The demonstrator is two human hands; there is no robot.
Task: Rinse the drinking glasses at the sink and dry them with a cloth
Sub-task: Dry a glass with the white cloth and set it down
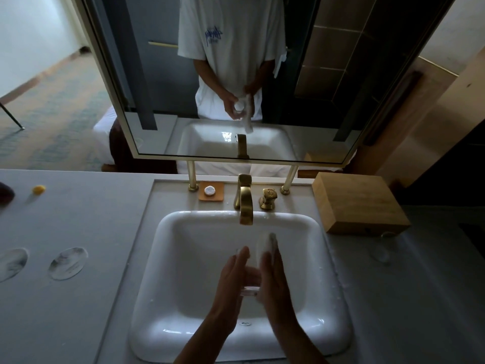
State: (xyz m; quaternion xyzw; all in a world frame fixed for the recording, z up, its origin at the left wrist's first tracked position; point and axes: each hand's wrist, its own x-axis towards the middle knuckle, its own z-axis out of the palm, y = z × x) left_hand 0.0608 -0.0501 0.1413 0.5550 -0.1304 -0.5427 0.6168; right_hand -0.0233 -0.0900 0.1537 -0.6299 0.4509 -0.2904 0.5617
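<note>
White sink below: left hand grip clamped on glass, right hand grip clamped on cloth; glass axis unclear.

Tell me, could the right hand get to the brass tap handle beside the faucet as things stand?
Probably not freely: the right hand is wrapped around the cloth against the glass. Nothing stands between it and the tap handle.

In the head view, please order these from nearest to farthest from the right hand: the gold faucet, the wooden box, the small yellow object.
From the right hand, over the sink:
1. Gold faucet, just behind the basin, straight ahead.
2. Wooden box, on the counter at the right rear.
3. Small yellow object, on the counter far to the left.
</note>
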